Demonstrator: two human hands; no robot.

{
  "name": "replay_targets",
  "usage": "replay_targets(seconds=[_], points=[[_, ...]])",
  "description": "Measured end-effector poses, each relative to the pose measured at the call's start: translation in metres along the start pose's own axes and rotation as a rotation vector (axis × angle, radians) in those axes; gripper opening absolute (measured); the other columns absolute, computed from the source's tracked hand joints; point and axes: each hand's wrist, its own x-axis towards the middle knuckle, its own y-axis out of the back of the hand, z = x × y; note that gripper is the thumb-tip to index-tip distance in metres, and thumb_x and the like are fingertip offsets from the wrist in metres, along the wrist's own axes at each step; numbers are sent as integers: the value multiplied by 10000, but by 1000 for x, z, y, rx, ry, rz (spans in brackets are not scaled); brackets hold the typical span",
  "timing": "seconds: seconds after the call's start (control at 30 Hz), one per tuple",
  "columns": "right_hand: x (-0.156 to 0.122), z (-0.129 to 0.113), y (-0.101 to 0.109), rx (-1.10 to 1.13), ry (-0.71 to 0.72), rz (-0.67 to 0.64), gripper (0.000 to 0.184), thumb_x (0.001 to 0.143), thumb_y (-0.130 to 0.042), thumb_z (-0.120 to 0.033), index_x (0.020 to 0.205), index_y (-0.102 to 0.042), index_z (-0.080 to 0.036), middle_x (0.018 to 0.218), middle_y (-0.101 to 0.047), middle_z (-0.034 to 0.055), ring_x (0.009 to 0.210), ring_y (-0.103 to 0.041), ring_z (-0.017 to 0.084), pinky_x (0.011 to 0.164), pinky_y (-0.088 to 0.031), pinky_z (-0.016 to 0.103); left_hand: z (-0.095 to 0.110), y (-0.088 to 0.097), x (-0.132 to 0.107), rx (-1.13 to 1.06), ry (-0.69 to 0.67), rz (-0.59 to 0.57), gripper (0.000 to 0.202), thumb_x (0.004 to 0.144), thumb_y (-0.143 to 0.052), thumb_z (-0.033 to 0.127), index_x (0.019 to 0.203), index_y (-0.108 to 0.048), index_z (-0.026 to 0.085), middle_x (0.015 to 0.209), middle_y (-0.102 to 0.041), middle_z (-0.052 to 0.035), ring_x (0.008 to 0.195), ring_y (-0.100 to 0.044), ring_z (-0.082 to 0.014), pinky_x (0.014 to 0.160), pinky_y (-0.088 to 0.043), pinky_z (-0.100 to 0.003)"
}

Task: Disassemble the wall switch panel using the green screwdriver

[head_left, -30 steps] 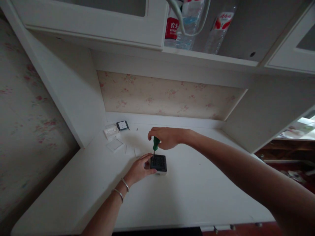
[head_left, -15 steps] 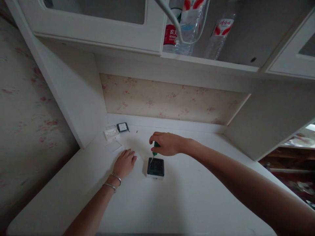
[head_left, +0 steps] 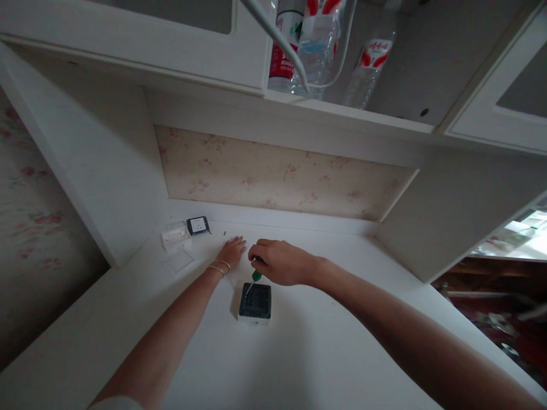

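Note:
My right hand (head_left: pixel 280 262) is closed around the handle of a green screwdriver (head_left: pixel 256 276). The tool slants down, its tip at the upper left part of a square box (head_left: pixel 255 302) with a black top and white sides, which sits on the white desk (head_left: pixel 299 353). Beyond the box, my left hand (head_left: pixel 232 253) lies flat on the desk with its fingers stretched out, apart from the box. A tiny dark piece (head_left: pixel 224 233) lies just past it. What exactly the screwdriver tip touches is too small to tell.
At the back left lie a socket panel (head_left: pixel 198 225) with a dark frame, a clear plastic case (head_left: pixel 175 236) and a thin transparent plate (head_left: pixel 178 260). Overhead, a cabinet shelf (head_left: pixel 384 121) holds plastic bottles (head_left: pixel 316 51), and a grey cable (head_left: pixel 277 40) hangs in front.
My left hand has slid forward from the box's left side to a spot behind it. The right hand still grips the screwdriver at the box. The whole view has shifted slightly.

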Motion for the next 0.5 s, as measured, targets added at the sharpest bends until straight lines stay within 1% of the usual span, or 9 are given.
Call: replay_targets(seconds=[0.07, 0.13, 0.2, 0.23, 0.27, 0.3, 0.37, 0.43, 0.5], points=[[-1, 1, 2, 28, 26, -25, 371, 789, -547, -157, 1159, -550, -183, 1180, -587, 106, 916, -613, 204, 718, -440, 293, 3, 4, 0, -54, 35, 67, 368, 881, -431, 137, 1219, -577, 129, 1328, -555, -144, 1301, -440, -247, 1072, -344, -467], [0, 3, 3, 31, -1, -61, 473, 734, -595, -182, 1201, -520, -210, 1225, -572, 97, 917, -616, 216, 690, -443, 292, 10, 9, -14, -108, 49, 120, 351, 909, -385, 150, 1191, -592, 123, 1280, -591, -127, 1255, -486, -213, 1064, -374, -418], [2, 3, 3, -7, -85, -79, 380, 789, -584, -291, 1156, -547, -199, 1139, -622, 108, 889, -623, 240, 671, -441, 308, 18, 16, -39, -168, 52, 152, 329, 936, -364, 202, 1126, -625, 137, 1180, -644, -99, 1137, -571, -183, 1010, -436, -356], [3, 3, 2, -34, -121, -74, 309, 840, -536, -336, 1108, -572, -185, 1067, -649, 115, 877, -625, 249, 673, -438, 318, 23, 19, -55, -208, 58, 173, 324, 942, -365, 230, 1113, -629, 150, 1144, -656, -86, 1082, -598, -174, 974, -464, -337], [5, 3, 2, -53, -134, -66, 272, 883, -478, -349, 1058, -591, -173, 1007, -663, 118, 870, -626, 251, 680, -436, 324, 28, 22, -72, -345, 66, 199, 298, 931, -403, 251, 1083, -642, 159, 1105, -666, -80, 1030, -618, -179, 933, -490, -331], [7, 3, 2, -58, -118, -59, 256, 905, -441, -329, 1025, -600, -167, 982, -665, 118, 872, -625, 246, 693, -434, 325, 33, 25, -88, -473, 93, 201, 273, 922, -428, 266, 1038, -657, 174, 1060, -673, -69, 977, -634, -177, 887, -513, -320], [9, 3, 4, -27, -36, -71, 221, 866, -482, -238, 1046, -590, -168, 1052, -641, 109, 883, -619, 219, 710, -434, 304, 42, 28, -118, -646, 91, 118, 244, 901, -472, 272, 1004, -674, 183, 1066, -658, -67, 965, -636, -177, 841, -531, -298], [10, 2, 7, 26, 18, -128, 359, 766, -585, -187, 1123, -555, -177, 1169, -585, 102, 868, -616, 190, 696, -441, 276, 50, 27, -139, -732, 86, 69, 243, 884, -507, 274, 1034, -680, 192, 1136, -626, -76, 1033, -615, -188, 871, -524, -300], [11, 0, 9, 41, -16, -167, 449, 736, -647, -248, 1165, -534, -180, 1205, -558, 106, 854, -616, 192, 681, -448, 277, 56, 23, -150, -735, 69, 45, 255, 866, -541, 274, 1066, -677, 194, 1176, -603, -88, 1070, -597, -198, 912, -511, -314]])
